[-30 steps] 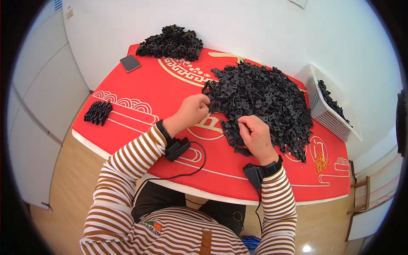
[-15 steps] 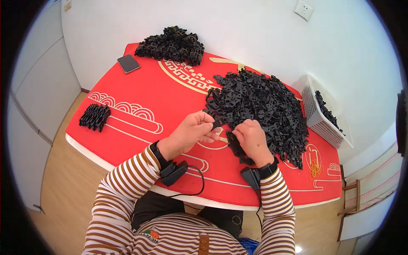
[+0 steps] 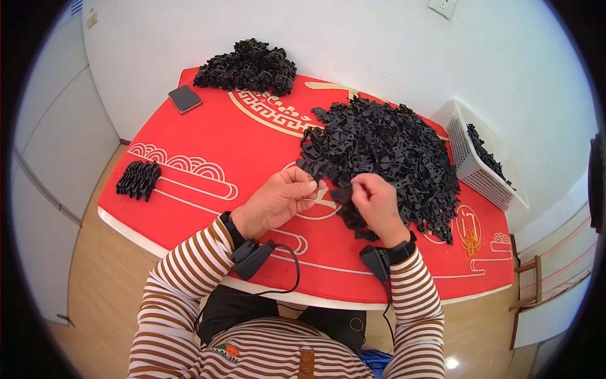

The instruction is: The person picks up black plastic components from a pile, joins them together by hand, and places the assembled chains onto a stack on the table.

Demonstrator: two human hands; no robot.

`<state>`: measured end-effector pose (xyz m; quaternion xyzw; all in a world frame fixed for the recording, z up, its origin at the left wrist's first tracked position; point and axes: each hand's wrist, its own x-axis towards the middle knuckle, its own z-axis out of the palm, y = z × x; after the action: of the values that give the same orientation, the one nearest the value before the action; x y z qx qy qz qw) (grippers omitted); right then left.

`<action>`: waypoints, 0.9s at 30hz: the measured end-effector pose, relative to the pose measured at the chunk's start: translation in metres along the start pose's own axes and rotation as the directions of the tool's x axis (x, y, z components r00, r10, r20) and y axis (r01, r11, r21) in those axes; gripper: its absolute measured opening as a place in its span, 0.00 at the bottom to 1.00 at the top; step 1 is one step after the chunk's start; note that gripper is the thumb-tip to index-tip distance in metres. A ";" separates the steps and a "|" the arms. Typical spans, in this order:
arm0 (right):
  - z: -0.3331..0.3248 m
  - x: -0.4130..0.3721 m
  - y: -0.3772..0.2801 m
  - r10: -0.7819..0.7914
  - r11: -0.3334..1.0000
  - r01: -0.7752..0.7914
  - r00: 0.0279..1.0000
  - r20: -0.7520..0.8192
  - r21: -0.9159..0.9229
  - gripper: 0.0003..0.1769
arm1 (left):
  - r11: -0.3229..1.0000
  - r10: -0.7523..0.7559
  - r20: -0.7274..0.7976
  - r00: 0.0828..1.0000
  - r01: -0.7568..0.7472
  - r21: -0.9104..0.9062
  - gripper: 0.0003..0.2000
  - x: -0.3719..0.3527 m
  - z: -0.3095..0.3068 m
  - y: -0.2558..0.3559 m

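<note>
My left hand [image 3: 281, 199] is closed in a pinch over the red tablecloth [image 3: 208, 215], left of the big heap of black plastic pieces [image 3: 385, 145]. A small dark bit shows at its fingertips, too little to make out. My right hand [image 3: 379, 205] has its fingers curled at the heap's near left edge, and what they hold, if anything, is hidden. Some loose black pieces [image 3: 353, 221] lie beside and under that hand. A neat row of black pieces [image 3: 138, 180] rests at the table's left side.
Banded black bundles [image 3: 249, 68] are piled at the back, with a phone [image 3: 184, 99] to their left. A white basket [image 3: 483, 161] with black pieces stands at the right. Yellow rubber bands [image 3: 471, 242] lie near the right edge. Cables hang from both wrist devices.
The view has shifted slightly. My right hand has lifted a little off the loose pieces at the heap's edge, and the dark piece at my left fingertips shows less.
</note>
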<state>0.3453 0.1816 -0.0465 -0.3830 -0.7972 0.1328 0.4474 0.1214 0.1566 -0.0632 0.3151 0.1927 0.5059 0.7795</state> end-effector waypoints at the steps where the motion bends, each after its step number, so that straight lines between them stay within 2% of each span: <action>1: -0.004 -0.002 -0.001 0.197 0.962 -0.205 0.979 0.059 0.179 0.03 | 1.000 0.014 0.000 1.000 -0.014 -0.027 0.07 0.001 0.004 -0.001; 2: -0.008 -0.002 -0.002 0.371 0.853 -0.399 0.917 0.149 0.336 0.04 | 0.998 0.030 0.002 1.000 -0.030 -0.052 0.09 0.001 0.007 0.000; 3: -0.011 -0.002 -0.002 0.436 0.772 -0.476 0.879 0.193 0.421 0.06 | 0.999 0.013 0.001 1.000 -0.013 -0.048 0.10 0.001 0.008 0.001; 6: -0.012 -0.004 -0.001 0.479 0.599 -0.512 0.845 0.237 0.615 0.06 | 0.998 -0.062 0.008 0.998 0.062 -0.011 0.13 -0.001 0.012 0.002; 9: -0.012 -0.006 -0.001 0.488 0.506 -0.525 0.828 0.276 0.684 0.06 | 0.988 -0.122 0.008 0.992 0.121 0.095 0.15 -0.003 0.016 0.003; 11: -0.012 -0.006 -0.005 0.467 0.541 -0.517 0.840 0.275 0.663 0.06 | 0.975 -0.119 -0.015 0.993 0.120 0.186 0.17 -0.004 0.017 0.001; 14: -0.008 -0.009 -0.010 0.438 0.598 -0.507 0.855 0.277 0.621 0.07 | 0.981 -0.071 0.008 0.997 0.068 0.181 0.18 -0.001 0.014 -0.004; 18: 0.000 -0.014 -0.014 0.390 0.703 -0.470 0.882 0.263 0.534 0.09 | 0.975 -0.100 -0.012 0.995 0.101 0.200 0.16 -0.004 0.020 -0.005; 22: 0.004 -0.018 -0.008 0.328 0.752 -0.426 0.904 0.274 0.503 0.12 | 0.956 -0.129 -0.011 0.992 0.127 0.263 0.16 -0.005 0.024 -0.006; 25: 0.008 -0.019 -0.017 0.249 0.648 -0.422 0.904 0.347 0.634 0.11 | 0.940 -0.144 -0.028 0.989 0.145 0.309 0.15 -0.004 0.025 -0.008; 27: 0.002 -0.017 -0.018 0.265 0.642 -0.487 0.866 0.425 0.592 0.08 | 0.933 -0.162 -0.035 0.986 0.165 0.320 0.15 -0.002 0.023 -0.008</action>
<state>0.3395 0.1575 -0.0478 -0.3257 -0.6507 0.5632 0.3916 0.1402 0.1458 -0.0523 0.4188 0.3012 0.4025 0.7562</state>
